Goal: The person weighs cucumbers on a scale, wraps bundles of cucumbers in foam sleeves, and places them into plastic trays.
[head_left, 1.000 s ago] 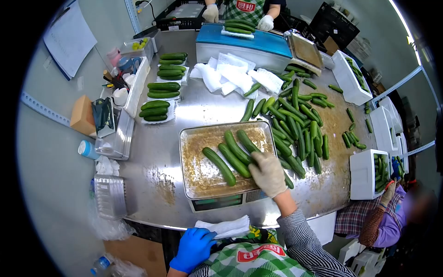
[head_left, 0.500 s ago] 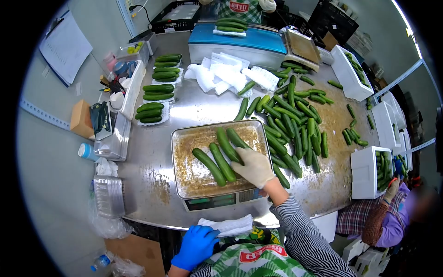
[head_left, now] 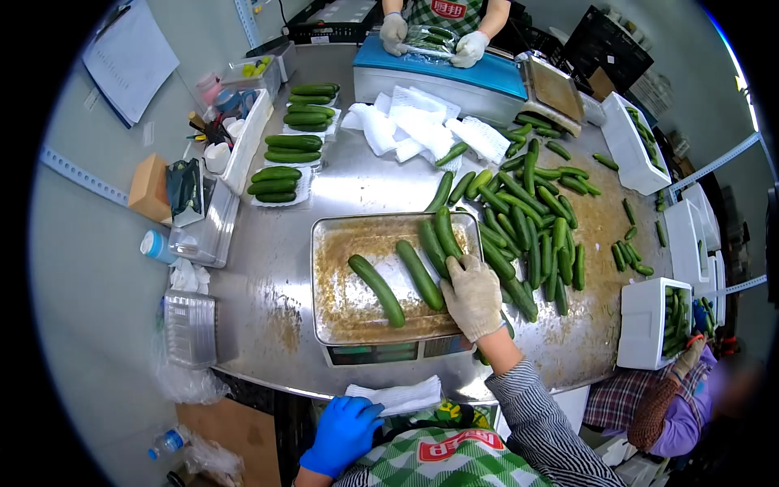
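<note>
My right hand (head_left: pixel 472 296), in a cream knit glove, curls its fingers over the lower end of a cucumber (head_left: pixel 447 231) at the right side of a metal scale tray (head_left: pixel 341 329). Another cucumber (head_left: pixel 432 246) lies right beside that one, close to the fingertips. Further left in the tray are two more cucumbers, a middle one (head_left: pixel 419 276) and a left one (head_left: pixel 376 290). My left hand (head_left: pixel 341 438), in a blue glove, is closed on the left end of a folded white foam net sheet (head_left: pixel 402 396) near the table's front edge.
Many loose cucumbers (head_left: pixel 531 235) are heaped right of the tray. Packed cucumbers on white trays (head_left: pixel 278 185) line the left, with white foam sheets (head_left: pixel 414 122) behind. White boxes (head_left: pixel 645 325) stand at right. Across the table, a co-worker's gloved hands (head_left: pixel 471 49) hold a wrapped pack.
My right hand has moved slightly right, and the cucumbers near it have shifted right, widening the gap to the leftmost one. The co-worker's hands have come onto the pack. My left hand stays put.
</note>
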### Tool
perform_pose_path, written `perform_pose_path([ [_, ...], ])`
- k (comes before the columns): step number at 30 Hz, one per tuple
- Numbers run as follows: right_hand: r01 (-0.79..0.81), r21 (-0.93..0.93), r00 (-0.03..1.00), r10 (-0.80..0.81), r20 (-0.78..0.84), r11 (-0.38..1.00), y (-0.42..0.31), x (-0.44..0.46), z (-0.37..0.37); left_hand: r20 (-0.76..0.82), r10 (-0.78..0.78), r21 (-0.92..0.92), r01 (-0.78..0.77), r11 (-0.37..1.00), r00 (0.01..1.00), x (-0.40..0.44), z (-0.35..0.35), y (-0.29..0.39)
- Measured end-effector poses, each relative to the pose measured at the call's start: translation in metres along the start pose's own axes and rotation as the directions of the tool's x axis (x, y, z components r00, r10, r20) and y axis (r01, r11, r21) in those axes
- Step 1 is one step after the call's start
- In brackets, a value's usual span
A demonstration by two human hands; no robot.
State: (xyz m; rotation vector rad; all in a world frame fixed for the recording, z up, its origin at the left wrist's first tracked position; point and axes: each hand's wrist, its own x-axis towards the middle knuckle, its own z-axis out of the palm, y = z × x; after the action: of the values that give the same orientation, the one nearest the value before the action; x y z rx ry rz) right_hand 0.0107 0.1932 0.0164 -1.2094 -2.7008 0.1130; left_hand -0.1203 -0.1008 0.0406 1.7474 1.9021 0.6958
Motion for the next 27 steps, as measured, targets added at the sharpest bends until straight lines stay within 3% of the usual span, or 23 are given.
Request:
perform_pose_path([
  [4,-0.052,-0.161,0.982,0.08,0.174,0.986,-0.011,0.001,0.009,-0.008,-0.023,0.016,0.023,1.0,1.0,-0.003,-0.004,-0.002],
  [7,0.105,0.088,0.992,-0.111,0.067,0.991,-0.007,-0.01,0.005,-0.016,-0.024,-0.002,0.024,1.0,1.0,-0.006,-0.002,-0.006],
  [8,0.104,0.206,0.984,-0.13,0.118,0.973,-0.008,-0.015,0.005,-0.019,-0.027,-0.012,0.027,1.0,0.999,-0.008,-0.001,-0.007],
  [11,-0.049,0.528,0.995,0.09,-0.051,0.848,-0.023,-0.025,0.008,-0.031,-0.014,-0.019,0.014,1.0,0.999,-0.009,-0.001,-0.008],
  [15,-0.13,0.439,0.99,0.095,0.101,0.889,-0.029,-0.023,0.029,-0.038,0.006,-0.012,-0.006,1.0,0.999,-0.008,-0.002,-0.01],
  [19,-0.196,0.519,0.98,0.144,0.139,0.832,-0.035,-0.018,0.024,-0.044,-0.013,0.011,0.014,1.0,0.999,-0.014,-0.009,-0.016],
  [22,-0.255,0.378,0.954,0.166,0.251,0.89,-0.055,-0.01,0.003,-0.055,-0.06,0.02,0.061,0.998,0.997,-0.018,-0.02,-0.019],
  [25,-0.174,0.115,0.94,0.131,0.315,0.978,-0.092,0.004,-0.011,-0.065,-0.078,0.023,0.08,0.997,0.995,-0.02,-0.029,-0.022],
  [26,-0.206,0.023,0.922,0.186,0.338,0.978,-0.099,0.008,0.0,-0.071,-0.074,0.037,0.077,0.996,0.995,-0.02,-0.033,-0.022],
  [27,-0.208,0.014,0.918,0.19,0.349,0.978,-0.102,0.01,0.002,-0.076,-0.071,0.053,0.075,0.996,0.995,-0.02,-0.039,-0.022],
])
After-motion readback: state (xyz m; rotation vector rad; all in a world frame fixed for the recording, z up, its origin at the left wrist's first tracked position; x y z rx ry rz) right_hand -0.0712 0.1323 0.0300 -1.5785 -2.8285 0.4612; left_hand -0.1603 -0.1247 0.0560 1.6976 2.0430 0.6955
